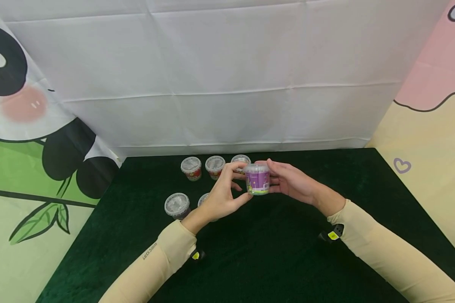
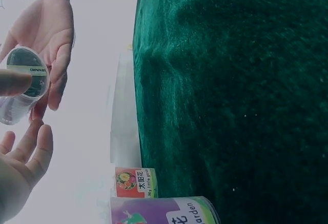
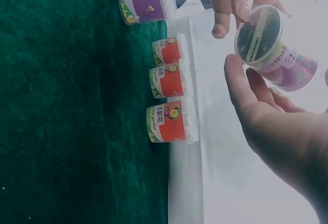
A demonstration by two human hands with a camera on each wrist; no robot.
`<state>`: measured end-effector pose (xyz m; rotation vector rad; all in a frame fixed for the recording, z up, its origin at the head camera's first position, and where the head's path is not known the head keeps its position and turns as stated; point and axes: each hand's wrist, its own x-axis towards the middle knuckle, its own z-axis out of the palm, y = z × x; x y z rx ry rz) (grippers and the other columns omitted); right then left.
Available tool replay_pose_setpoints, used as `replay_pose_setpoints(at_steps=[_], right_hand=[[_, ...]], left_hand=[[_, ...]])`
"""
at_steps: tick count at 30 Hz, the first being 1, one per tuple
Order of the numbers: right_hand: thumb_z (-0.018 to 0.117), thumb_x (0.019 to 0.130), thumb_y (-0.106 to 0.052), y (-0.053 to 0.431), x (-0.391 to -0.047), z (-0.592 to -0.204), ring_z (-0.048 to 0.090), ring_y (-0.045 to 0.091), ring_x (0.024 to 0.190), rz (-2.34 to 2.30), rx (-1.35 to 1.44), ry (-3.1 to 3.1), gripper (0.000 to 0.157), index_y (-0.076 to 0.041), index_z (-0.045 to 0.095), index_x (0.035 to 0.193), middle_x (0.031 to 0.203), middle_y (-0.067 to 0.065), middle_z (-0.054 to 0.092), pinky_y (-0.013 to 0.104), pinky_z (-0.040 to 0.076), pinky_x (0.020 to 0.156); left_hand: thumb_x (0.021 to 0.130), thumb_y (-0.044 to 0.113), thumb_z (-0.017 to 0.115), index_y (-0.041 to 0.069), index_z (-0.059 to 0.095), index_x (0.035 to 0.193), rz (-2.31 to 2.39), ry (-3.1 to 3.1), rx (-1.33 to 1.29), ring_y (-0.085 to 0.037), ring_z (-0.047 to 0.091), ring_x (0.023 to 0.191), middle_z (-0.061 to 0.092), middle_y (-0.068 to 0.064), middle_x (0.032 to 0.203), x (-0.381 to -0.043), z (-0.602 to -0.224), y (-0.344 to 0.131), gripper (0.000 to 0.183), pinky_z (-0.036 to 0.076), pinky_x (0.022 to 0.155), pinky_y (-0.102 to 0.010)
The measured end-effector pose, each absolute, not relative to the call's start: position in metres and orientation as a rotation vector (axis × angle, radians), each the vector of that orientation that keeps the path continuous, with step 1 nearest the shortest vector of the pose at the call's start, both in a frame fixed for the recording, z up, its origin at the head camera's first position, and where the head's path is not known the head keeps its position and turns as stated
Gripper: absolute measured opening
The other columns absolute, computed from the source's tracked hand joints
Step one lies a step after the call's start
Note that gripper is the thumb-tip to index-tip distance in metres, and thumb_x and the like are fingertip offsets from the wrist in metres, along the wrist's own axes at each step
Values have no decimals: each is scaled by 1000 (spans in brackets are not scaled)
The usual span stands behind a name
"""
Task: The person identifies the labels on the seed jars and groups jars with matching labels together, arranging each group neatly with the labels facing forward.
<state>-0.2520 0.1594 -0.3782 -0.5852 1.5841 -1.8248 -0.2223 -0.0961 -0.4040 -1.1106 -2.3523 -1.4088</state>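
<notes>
A clear plastic tub [image 1: 258, 180] with a purple label and a clear lid is held upright above the table. My left hand [image 1: 224, 192] pinches it, with fingers at the lid and the thumb at its base. On the other side, my right hand [image 1: 293, 183] has its fairly straight fingers against the tub's side. Both wrist views show the tub's dark base [image 3: 259, 34] with a printed strip across it. In the left wrist view, the left thumb [image 2: 15, 82] lies over that base.
Red-labelled tubs [image 1: 191, 168] stand in a row along the far edge of the green cloth-covered table [image 1: 273, 256]. Nearer, a lidded tub [image 1: 177, 205] stands left of another [image 1: 202, 199], partly behind my left hand. A white sheet [image 1: 227, 84] hangs behind the table.
</notes>
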Motion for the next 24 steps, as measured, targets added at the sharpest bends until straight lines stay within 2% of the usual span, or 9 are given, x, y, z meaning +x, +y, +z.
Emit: replay_pose_setpoints(at_steps=[5, 15, 24], right_hand=[[33, 109, -49, 160, -252, -378, 45, 38, 137, -1829, -590, 1567, 67, -8, 22, 161, 156, 21, 35, 49, 38, 112], [33, 110, -48, 160, -250, -379, 49, 36, 134, -1816, -606, 1580, 66, -8, 21, 161, 155, 21, 36, 46, 43, 109], [37, 110, -43, 160, -250, -380, 49, 35, 132, -1826, -592, 1604, 63, -10, 23, 161, 155, 19, 34, 47, 42, 110]], left_hand=[[88, 5, 77, 14, 31, 147, -1431, -2354, -1105, -23, 56, 122, 39, -7, 144, -223, -404, -97, 76, 55, 84, -39], [86, 1, 79, 8, 30, 148, -1452, -2334, -1091, -33, 58, 119, 39, -15, 144, -222, -407, -98, 80, 55, 80, -50], [86, 7, 80, 12, 30, 150, -1410, -2344, -1109, -25, 59, 117, 42, -10, 143, -226, -406, -101, 82, 56, 79, -39]])
